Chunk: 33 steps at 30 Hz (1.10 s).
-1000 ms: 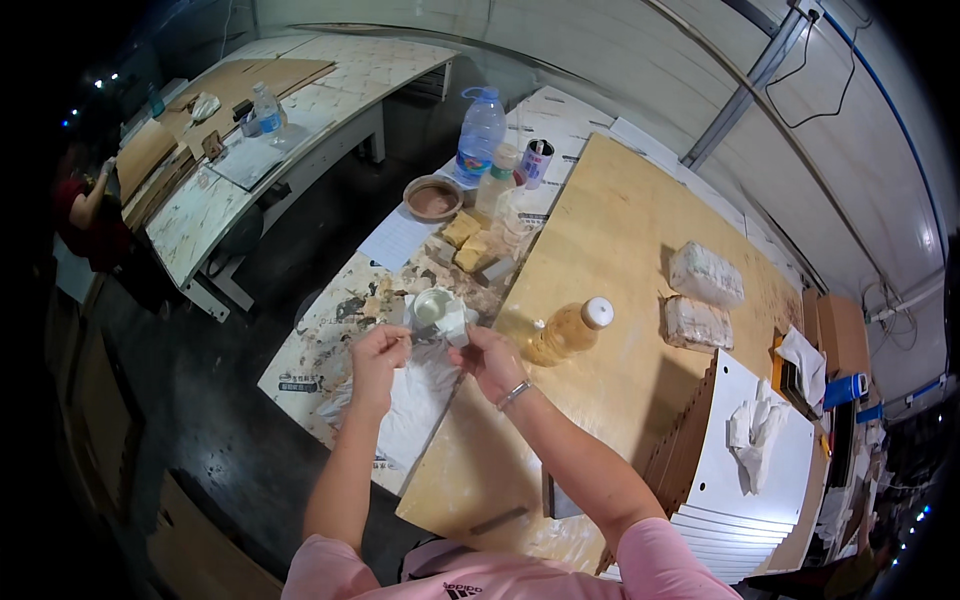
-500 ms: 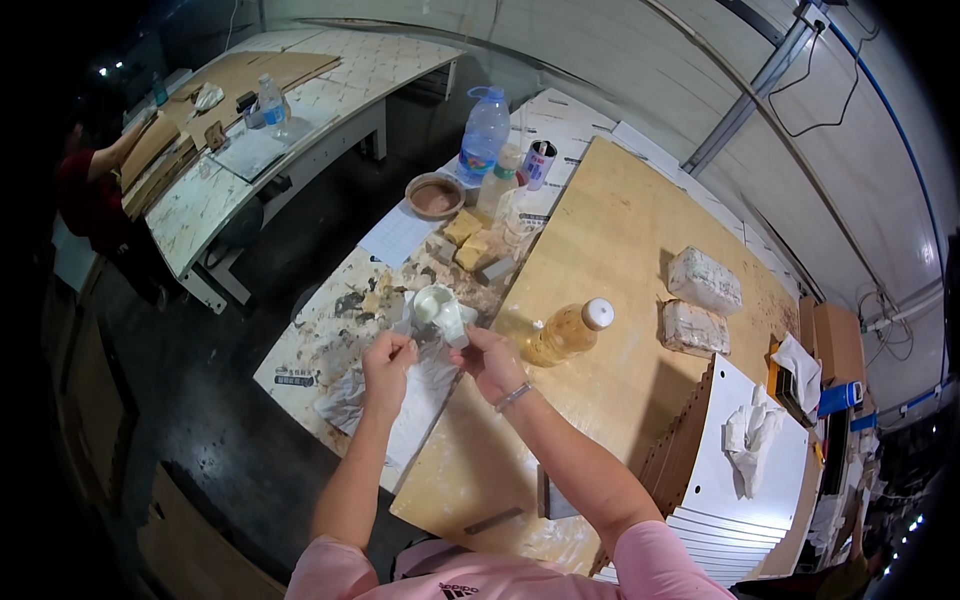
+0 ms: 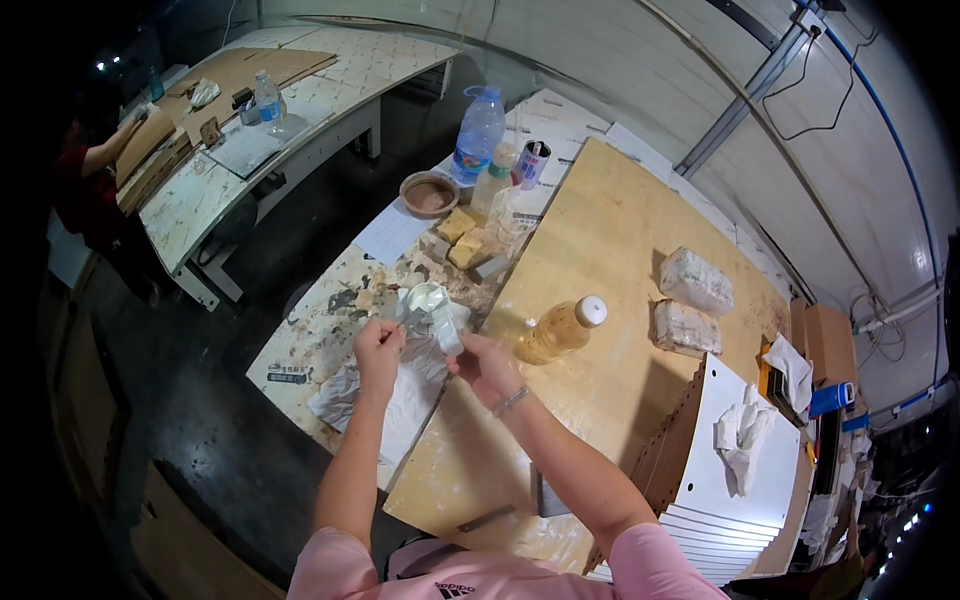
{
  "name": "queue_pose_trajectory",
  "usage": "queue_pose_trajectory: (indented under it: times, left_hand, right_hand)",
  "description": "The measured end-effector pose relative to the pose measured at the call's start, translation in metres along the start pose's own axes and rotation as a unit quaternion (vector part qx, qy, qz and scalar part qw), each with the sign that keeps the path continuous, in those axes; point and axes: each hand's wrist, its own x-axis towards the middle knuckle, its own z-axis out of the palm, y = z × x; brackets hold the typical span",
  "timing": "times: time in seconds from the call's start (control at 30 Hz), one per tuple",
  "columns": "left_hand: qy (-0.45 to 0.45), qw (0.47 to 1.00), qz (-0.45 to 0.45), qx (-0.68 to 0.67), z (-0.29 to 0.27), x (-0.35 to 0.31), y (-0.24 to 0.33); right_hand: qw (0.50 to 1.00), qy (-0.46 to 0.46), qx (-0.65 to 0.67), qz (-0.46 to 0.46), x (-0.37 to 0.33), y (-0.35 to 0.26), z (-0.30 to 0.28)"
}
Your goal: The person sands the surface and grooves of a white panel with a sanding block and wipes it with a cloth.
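Two hands meet over a small white cup (image 3: 425,298): left fingers (image 3: 385,335) pinch a tool, right fingers (image 3: 465,352) grip a white piece.

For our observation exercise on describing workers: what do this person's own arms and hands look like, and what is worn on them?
Both forearms are bare. Short pink sleeves cover the upper arms. The right hand has a thin metallic bracelet at the wrist. The left hand wears nothing visible. No gloves on either hand.
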Motion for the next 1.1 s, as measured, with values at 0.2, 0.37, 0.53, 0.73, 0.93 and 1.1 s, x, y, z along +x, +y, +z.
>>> queue_pose_trajectory:
  times: [0.2, 0.37, 0.53, 0.73, 0.93, 1.1]
  left_hand:
    - [-0.027, 0.997, -0.010, 0.066, 0.000, 0.033, -0.007]
    - [-0.041, 0.995, -0.025, 0.092, 0.000, 0.036, -0.003]
    - [0.002, 0.969, 0.014, 0.246, -0.002, 0.015, 0.035]
    - [-0.179, 0.977, -0.110, -0.045, -0.002, -0.057, 0.048]
    - [-0.326, 0.850, -0.246, -0.334, 0.038, -0.117, 0.051]
    - [-0.239, 0.868, -0.252, -0.356, 0.055, -0.166, 0.049]
  right_hand:
    - [1.000, 0.020, -0.003, 0.018, -0.025, -0.005, 0.000]
    - [1.000, -0.011, 0.013, 0.002, -0.035, -0.001, -0.012]
    - [1.000, -0.018, 0.026, -0.001, -0.056, -0.002, -0.016]
    - [0.997, -0.044, 0.062, 0.020, -0.084, 0.000, -0.008]
    - [0.989, -0.077, 0.125, 0.002, -0.106, 0.028, -0.037]
    - [0.995, -0.029, -0.062, 0.070, -0.177, -0.004, -0.061]
